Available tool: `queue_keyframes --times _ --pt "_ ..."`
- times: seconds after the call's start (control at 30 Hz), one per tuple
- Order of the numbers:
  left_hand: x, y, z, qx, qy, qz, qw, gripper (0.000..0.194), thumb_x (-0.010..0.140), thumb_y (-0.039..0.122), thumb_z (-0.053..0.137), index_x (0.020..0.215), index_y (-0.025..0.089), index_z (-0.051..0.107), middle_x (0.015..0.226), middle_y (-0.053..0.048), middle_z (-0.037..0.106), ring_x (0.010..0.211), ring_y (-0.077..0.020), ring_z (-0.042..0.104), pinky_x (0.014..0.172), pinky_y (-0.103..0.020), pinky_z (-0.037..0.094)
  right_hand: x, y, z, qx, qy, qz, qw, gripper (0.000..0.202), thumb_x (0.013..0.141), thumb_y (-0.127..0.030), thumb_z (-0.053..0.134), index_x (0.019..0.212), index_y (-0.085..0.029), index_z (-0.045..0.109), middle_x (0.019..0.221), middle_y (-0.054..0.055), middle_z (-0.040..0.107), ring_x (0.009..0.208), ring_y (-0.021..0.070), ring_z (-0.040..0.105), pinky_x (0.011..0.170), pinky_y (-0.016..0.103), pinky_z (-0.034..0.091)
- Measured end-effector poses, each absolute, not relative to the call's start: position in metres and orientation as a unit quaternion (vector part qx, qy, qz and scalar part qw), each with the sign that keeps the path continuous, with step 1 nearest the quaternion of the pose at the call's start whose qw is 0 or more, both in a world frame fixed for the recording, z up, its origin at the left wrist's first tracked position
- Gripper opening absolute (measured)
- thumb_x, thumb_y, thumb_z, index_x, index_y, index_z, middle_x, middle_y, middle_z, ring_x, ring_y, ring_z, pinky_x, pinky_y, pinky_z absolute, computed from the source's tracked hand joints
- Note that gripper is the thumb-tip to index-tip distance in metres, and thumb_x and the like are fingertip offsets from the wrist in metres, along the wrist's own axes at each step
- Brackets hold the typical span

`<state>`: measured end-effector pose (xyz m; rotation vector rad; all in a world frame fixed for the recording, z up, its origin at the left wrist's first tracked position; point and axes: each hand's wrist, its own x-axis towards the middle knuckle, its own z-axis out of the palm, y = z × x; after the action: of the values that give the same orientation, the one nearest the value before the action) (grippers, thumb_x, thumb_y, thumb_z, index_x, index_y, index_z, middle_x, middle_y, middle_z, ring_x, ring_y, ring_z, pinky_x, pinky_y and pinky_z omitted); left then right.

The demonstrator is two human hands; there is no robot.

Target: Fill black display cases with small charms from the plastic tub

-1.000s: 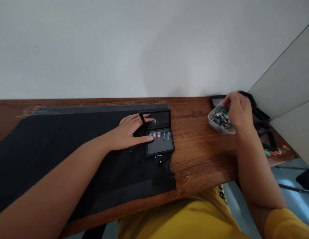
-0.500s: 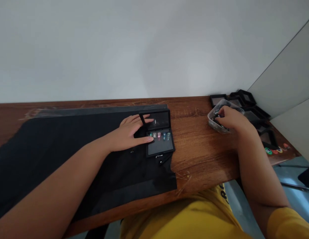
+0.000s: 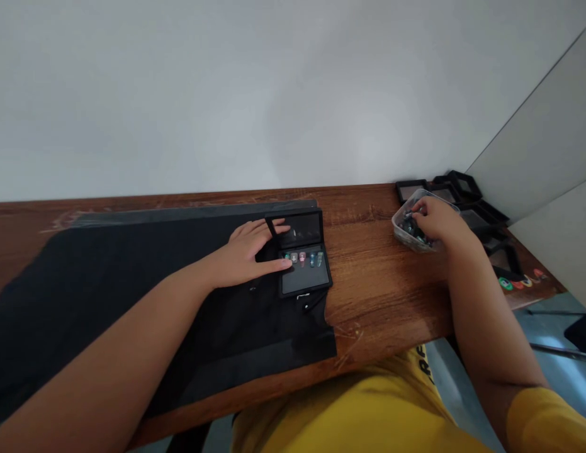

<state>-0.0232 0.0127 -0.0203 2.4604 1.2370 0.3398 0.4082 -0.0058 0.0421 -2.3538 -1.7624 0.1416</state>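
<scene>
My left hand steadies an open black display case. Its thumb lies on the left edge of the base, while the fingers reach behind the raised lid and show through its clear window. Across the base runs a row of small coloured pieces that look like press-on nails, in teal, white, pink and blue. Over to the right, my right hand dips into a clear plastic tub of small shiny pieces. Its thumb and fingertips are pinched together; what lies between them is too small to make out.
A black mat covers the left of the wooden table. Several black frames lie behind and beside the tub, against the wall. Round stickers mark the right table edge. A small silver piece lies before the case.
My right hand has lifted slightly within the tub, and its fingertips have drawn up from the pieces, which show more. My left hand and the case stay in place.
</scene>
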Motion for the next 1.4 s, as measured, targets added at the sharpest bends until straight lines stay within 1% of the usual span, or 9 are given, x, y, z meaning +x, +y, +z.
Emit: queue_keyframes --times 0.13,0.3,0.43,0.53,0.67,0.83,0.9,1.1,1.4 --pt "-0.024 0.013 -0.022 0.874 0.432 0.125 0.185 0.086 0.087 0.083 0.051 0.155 0.03 0.048 0.167 -0.011 0.043 0.154 -0.0406 0.035 0.125 -0.061 0.024 0.411 -0.007 0.05 -0.789 -0.583 0.035 0.191 0.018 0.089 -0.024 0.062 0.104 -0.018 0.069 0.097 0.011 0.073 0.084 0.025 0.066 0.077 0.037 0.05" --pt "-0.026 0.015 -0.028 0.848 0.454 0.17 0.213 0.09 0.085 0.081 0.054 0.156 0.026 0.046 0.162 -0.015 0.049 0.151 -0.0421 0.04 0.124 -0.062 0.028 0.377 -0.016 0.062 -0.681 -0.611 0.063 0.4 0.02 0.094 -0.03 0.057 0.111 -0.021 0.061 0.109 0.01 0.069 0.083 0.0197 0.062 0.078 0.035 0.052" --pt "-0.026 0.019 -0.021 0.777 0.44 0.262 0.367 0.071 0.092 0.073 0.053 0.146 0.026 0.054 0.154 -0.014 0.058 0.142 -0.0365 0.053 0.12 -0.058 0.04 0.319 -0.035 0.058 -0.497 -0.657 0.236 0.515 0.019 0.094 -0.038 0.061 0.107 -0.026 0.053 0.1 0.005 0.063 0.08 0.0174 0.059 0.073 0.033 0.052" --pt "-0.023 0.018 -0.009 0.724 0.447 0.347 0.395 0.055 0.092 0.065 0.061 0.129 0.024 0.063 0.136 -0.013 0.071 0.126 -0.0329 0.065 0.112 -0.054 0.05 0.283 -0.049 0.047 -0.361 -0.664 0.434 0.49 0.03 0.092 -0.05 0.068 0.1 -0.027 0.049 0.092 0.001 0.06 0.073 0.0145 0.056 0.068 0.031 0.052" --pt "-0.013 0.005 0.004 0.671 0.494 0.534 0.141 0.035 0.093 0.049 0.066 0.113 0.02 0.063 0.108 -0.008 0.076 0.106 -0.0259 0.071 0.109 -0.051 0.052 0.261 -0.054 0.029 -0.321 -0.608 0.587 0.428 0.048 0.083 -0.062 0.078 0.099 -0.027 0.049 0.084 -0.002 0.06 0.065 0.0124 0.052 0.06 0.028 0.05" --pt "0.013 -0.026 0.017 0.762 0.375 0.527 -0.041 0.007 0.09 0.031 0.069 0.093 0.025 0.065 0.088 -0.002 0.076 0.092 -0.0242 0.072 0.094 -0.047 0.057 0.253 -0.054 0.015 -0.313 -0.557 0.649 0.413 0.052 0.077 -0.058 0.086 0.104 -0.027 0.054 0.082 -0.005 0.062 0.06 0.0101 0.05 0.056 0.024 0.048" --pt "0.026 -0.036 0.021 0.795 0.339 0.502 -0.027 0.005 0.091 0.032 0.067 0.09 0.028 0.067 0.083 0.0 0.076 0.089 -0.0242 0.073 0.09 -0.046 0.058 0.252 -0.055 0.015 -0.304 -0.55 0.666 0.401 0.052 0.077 -0.057 0.086 0.106 -0.027 0.055 0.083 -0.004 0.064 0.06 0.0101 0.051 0.055 0.024 0.048" --pt "0.045 -0.046 0.022 0.846 0.374 0.378 0.033 0.034 0.089 0.062 0.063 0.097 0.03 0.072 0.094 -0.004 0.078 0.101 -0.0308 0.071 0.096 -0.054 0.054 0.25 -0.059 0.018 -0.292 -0.55 0.675 0.395 0.047 0.08 -0.055 0.084 0.106 -0.026 0.057 0.083 -0.004 0.062 0.064 0.0102 0.052 0.059 0.024 0.049" --pt "0.048 -0.043 0.017 0.86 0.366 0.353 0.05 0.027 0.094 0.057 0.063 0.091 0.031 0.07 0.092 -0.002 0.079 0.105 -0.03 0.071 0.097 -0.054 0.052 0.251 -0.058 0.013 -0.296 -0.55 0.673 0.396 0.038 0.085 -0.048 0.081 0.105 -0.026 0.057 0.089 -0.002 0.066 0.075 0.0125 0.062 0.065 0.025 0.054"
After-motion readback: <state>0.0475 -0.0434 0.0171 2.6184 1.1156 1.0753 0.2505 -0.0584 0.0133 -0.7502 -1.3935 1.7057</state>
